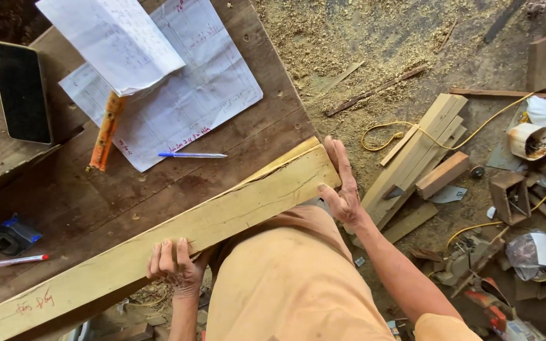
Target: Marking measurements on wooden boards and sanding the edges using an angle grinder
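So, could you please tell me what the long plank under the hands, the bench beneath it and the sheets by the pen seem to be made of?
The plank looks like pale, unfinished sawn wood, with visible grain and a crack line. The left hand grips its near edge; the right hand presses its end. The workbench appears to be dark, weathered boards, scratched and stained. The sheets look like thin white paper, creased, beside a blue pen.

Left hand (175, 265) fingers curled over, right hand (342, 183) flat, fingers extended
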